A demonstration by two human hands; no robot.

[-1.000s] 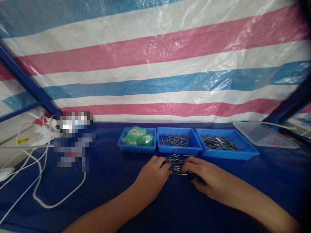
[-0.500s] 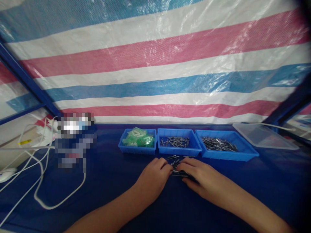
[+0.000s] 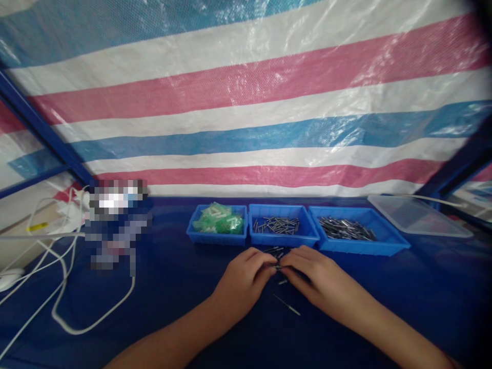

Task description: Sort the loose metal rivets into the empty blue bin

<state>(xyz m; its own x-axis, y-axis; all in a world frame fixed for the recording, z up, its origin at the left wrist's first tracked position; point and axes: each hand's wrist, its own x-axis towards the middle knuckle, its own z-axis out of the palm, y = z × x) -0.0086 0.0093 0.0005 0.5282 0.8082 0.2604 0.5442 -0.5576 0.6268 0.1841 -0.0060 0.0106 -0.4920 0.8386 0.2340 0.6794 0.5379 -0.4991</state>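
Observation:
My left hand [image 3: 246, 274] and my right hand [image 3: 313, 271] meet in front of the middle bin, fingertips pinched together. Between the fingertips a small bit of a thin metal pin [image 3: 277, 267] shows; the fingers hide the rest. A pile of dark metal pins [image 3: 273, 251] lies just behind the hands, partly covered by them. One loose pin [image 3: 287, 305], thin with a thicker pale end like a pop rivet, lies on the table nearer to me. A short metal piece [image 3: 283, 282] rests just below the fingertips.
Three blue bins stand in a row: the left bin [image 3: 217, 238] holds green bags with pale pieces, the middle bin [image 3: 284, 239] short metal pins, the right bin [image 3: 388, 246] many darker pins. A clear plastic lid [image 3: 423, 218] lies at right. White cables [image 3: 73, 328] loop across the left.
Both hands have drawn in to a pinch, fingertips now meeting around a small pin. The loose pin and short piece in front of them have come into view.

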